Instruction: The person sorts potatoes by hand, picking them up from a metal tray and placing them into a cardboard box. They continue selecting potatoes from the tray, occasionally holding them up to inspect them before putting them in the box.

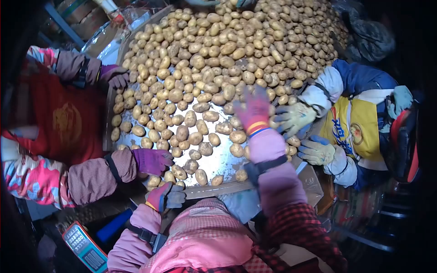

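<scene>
Loose potatoes (pixel 205 149) lie on a metal-topped sorting table (pixel 218 166). My right hand (pixel 256 109), in a pink knitted glove with a yellow and blue cuff, reaches over the potatoes with its fingers spread. Motion blurs it, and no potato shows in its grasp. My left hand (pixel 167 196), in a pink glove with grey-coated fingers, is at the near rim, just below a few potatoes. Its thumb stands apart from the fingers, and it holds nothing that I can see.
A large potato heap (pixel 236 41) covers the far side. At left, a person's purple gloves (pixel 152 161) touch the table edge; at right, another person's pale gloves (pixel 298 117) are beside my right arm. A calculator-like keypad device (pixel 85 248) lies at lower left.
</scene>
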`<state>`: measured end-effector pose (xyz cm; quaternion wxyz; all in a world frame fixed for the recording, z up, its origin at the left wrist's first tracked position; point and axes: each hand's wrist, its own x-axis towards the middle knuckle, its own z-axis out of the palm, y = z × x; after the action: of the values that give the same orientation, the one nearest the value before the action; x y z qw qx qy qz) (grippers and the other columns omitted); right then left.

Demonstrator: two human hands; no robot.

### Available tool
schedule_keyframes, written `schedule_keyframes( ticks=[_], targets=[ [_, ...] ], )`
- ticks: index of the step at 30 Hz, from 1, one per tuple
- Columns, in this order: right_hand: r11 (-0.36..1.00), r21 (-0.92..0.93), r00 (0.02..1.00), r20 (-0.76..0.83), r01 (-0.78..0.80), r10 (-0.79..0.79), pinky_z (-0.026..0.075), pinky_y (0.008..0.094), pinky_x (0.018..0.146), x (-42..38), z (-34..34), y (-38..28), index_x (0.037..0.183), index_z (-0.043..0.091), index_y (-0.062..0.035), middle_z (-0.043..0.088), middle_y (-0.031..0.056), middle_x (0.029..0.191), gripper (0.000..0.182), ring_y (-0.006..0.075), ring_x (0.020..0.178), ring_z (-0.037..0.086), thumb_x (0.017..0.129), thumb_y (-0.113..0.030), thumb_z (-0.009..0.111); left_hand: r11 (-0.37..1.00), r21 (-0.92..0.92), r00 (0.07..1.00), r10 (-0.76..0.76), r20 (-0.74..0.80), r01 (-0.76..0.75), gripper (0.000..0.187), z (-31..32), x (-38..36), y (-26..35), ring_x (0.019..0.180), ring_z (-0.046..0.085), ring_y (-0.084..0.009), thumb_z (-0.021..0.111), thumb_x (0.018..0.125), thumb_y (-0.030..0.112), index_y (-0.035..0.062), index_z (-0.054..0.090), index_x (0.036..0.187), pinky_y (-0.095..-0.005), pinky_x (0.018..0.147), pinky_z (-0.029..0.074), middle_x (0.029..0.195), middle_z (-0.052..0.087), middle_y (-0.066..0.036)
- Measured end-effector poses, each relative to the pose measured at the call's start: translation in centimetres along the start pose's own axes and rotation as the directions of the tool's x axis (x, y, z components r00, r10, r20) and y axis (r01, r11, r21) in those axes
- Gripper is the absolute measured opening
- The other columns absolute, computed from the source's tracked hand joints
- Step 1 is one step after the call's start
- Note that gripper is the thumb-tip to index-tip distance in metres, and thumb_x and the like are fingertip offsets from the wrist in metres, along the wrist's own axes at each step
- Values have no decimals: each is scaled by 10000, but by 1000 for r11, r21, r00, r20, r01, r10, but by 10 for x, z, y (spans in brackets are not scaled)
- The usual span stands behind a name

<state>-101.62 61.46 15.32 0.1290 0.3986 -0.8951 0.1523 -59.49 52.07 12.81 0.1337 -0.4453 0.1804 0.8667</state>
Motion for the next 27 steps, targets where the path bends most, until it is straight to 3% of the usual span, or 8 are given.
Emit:
schedule_keyframes(
  ticks=[2, 11, 16, 17, 18, 20, 23, 27],
  targets=[
    [994, -48, 940, 323, -100, 110, 332, 491, 1059, -35, 2, 27, 1411, 435, -145, 404, 221, 1413, 694, 395, 1283, 395, 828, -470, 628, 1000, 5, 1000, 10, -8, -10, 506, 6, -1, 1, 898, 680, -325, 468, 969, 438, -5, 566, 1193, -447, 757, 561, 1063, 664, -200],
    [992, -4, 849, 517, 127, -107, 301, 481, 1099, -166, -66, -58, 1436, 407, -150, 361, 215, 1442, 755, 398, 1372, 312, 797, -471, 651, 999, -32, 999, -36, 32, 37, 548, -3, 2, 3, 882, 685, -310, 390, 1005, 451, -22, 565, 1217, -449, 781, 566, 1058, 673, -205],
    [707, 618, 712, 319, 344, -626, 483, 432, 888, -159, -27, -63, 1234, 564, -99, 577, 182, 1160, 502, 370, 1066, 575, 747, -173, 662, 1000, 0, 1000, -29, -7, 29, 560, -3, 3, 2, 900, 680, -321, 399, 998, 467, -19, 567, 1220, -458, 789, 565, 1049, 675, -204],
    [923, 278, 777, 506, 266, -376, 509, 390, 754, -145, 1, -60, 1089, 607, -75, 614, 165, 987, 343, 323, 914, 614, 746, -89, 615, 1000, -4, 1000, -23, -18, 23, 560, 0, 3, 3, 900, 680, -321, 399, 998, 467, -19, 567, 1220, -458, 789, 565, 1049, 675, -204],
    [910, 380, 962, 143, 164, -233, 494, 425, 766, -115, -10, -35, 1011, 630, -59, 622, 174, 956, 246, 330, 885, 607, 769, -102, 611, 1000, 22, 1000, -18, -15, 19, 566, 1, 4, 2, 905, 679, -326, 402, 996, 471, -21, 566, 1223, -463, 793, 563, 1051, 675, -204],
    [976, 216, 986, 152, 39, -73, 475, 447, 816, -65, -23, -6, 1043, 652, -65, 652, 141, 1000, 243, 349, 912, 613, 859, -213, 591, 999, 41, 1000, -10, 12, 9, 582, -2, 2, 1, 926, 675, -339, 408, 991, 481, -25, 563, 1235, -474, 805, 559, 1063, 674, -206],
    [984, -175, 761, 635, -26, 133, 496, 428, 857, -10, -3, 2, 1127, 666, -132, 678, 126, 1084, 459, 323, 1018, 636, 820, -472, 639, 997, 75, 999, -12, -45, 15, 589, 7, -4, 6, 940, 675, -335, 432, 980, 490, -24, 570, 1233, -474, 810, 558, 1066, 675, -202],
    [940, -329, 605, 768, 93, 209, 493, 406, 902, 19, 2, -19, 1179, 660, -129, 662, 105, 1190, 640, 290, 1093, 631, 755, -608, 661, 998, 56, 998, 20, -63, -17, 571, 9, -7, 2, 934, 677, -333, 456, 975, 476, -23, 576, 1226, -468, 805, 562, 1058, 676, -201]
  ],
)
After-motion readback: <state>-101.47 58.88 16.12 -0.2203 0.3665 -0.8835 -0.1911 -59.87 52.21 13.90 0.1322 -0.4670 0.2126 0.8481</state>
